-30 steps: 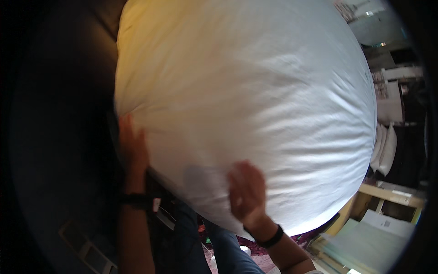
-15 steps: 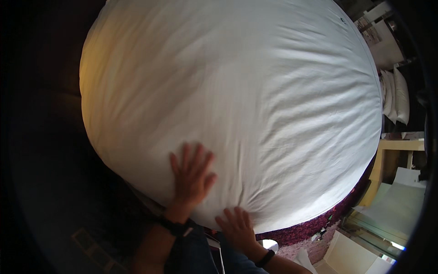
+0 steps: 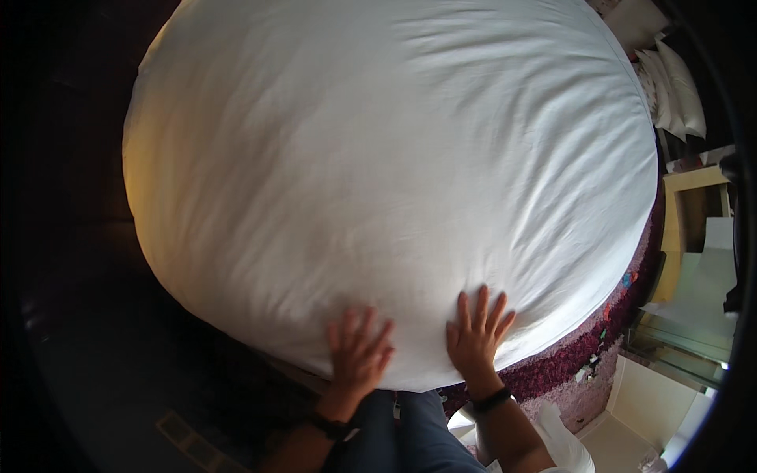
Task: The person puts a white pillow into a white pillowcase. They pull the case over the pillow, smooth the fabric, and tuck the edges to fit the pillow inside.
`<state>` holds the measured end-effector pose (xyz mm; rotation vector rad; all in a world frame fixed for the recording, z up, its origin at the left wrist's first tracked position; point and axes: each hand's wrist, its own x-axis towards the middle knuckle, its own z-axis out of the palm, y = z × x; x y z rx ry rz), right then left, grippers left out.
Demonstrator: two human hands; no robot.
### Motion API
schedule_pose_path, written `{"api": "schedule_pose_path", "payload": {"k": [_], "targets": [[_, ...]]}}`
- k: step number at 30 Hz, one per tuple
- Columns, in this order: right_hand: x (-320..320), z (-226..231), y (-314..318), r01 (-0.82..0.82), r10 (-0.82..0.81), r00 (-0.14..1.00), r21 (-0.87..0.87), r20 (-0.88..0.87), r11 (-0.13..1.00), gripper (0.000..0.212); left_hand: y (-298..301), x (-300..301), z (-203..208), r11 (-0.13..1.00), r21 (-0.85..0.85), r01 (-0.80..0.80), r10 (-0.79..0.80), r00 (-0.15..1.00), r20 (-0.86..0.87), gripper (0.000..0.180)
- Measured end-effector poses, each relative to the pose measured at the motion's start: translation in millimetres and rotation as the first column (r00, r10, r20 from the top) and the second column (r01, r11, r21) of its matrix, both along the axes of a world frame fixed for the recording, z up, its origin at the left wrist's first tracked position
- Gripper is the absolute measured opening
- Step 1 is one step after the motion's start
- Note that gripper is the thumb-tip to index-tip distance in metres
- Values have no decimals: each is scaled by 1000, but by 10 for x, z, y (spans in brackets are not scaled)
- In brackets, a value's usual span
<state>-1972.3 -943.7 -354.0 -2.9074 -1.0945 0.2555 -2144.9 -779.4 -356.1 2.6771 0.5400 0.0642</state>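
A large white fitted sheet (image 3: 331, 158) covers a mattress that fills most of the head view. Creases fan across its right half, while the left half looks smoother. My left hand (image 3: 361, 355) lies with fingers spread on the sheet close to the near edge, slightly blurred. To its right, my right hand (image 3: 477, 335) rests flat on the cloth with fingers apart, beside the creases. Neither hand holds anything. Both wrists wear dark bands.
White pillows (image 3: 674, 91) are stacked at the far right. A dark red carpet (image 3: 564, 366) with small scattered bits borders the bed. An open pale box (image 3: 650, 402) stands at the lower right, below a light wooden frame (image 3: 676, 205). A dark surface (image 3: 63, 260) runs along the left.
My right hand has moved right and farther onto the sheet. My left hand has shifted right and nearer to me. The near-middle creases beside my hands have flattened; the view has shifted.
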Motion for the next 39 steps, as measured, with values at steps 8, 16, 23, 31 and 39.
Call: {"api": "schedule_pose_path", "payload": {"k": [8, 16, 23, 31, 39], "targets": [[-659, 243, -1043, 105, -103, 976, 0, -190, 995, 63, -887, -364, -36, 972, -140, 188, -201, 976, -87, 57], [580, 319, 228, -25, 10, 996, 186, 84, 982, 54, -348, 488, 269, 986, -132, 101, -80, 985, 152, 53], [974, 91, 113, 187, -189, 981, -41, -47, 982, 64, -454, 1326, 118, 997, -59, 52, -50, 998, 34, 66], [653, 9, -1675, 88, -92, 990, -39, -109, 995, 75, -1876, 890, 38, 927, -180, 330, -360, 918, -168, 73], [2150, 547, -2262, 60, -46, 998, 364, -45, 930, 45, -2506, 2122, 414, 912, -320, 256, -219, 964, 149, 46]]}}
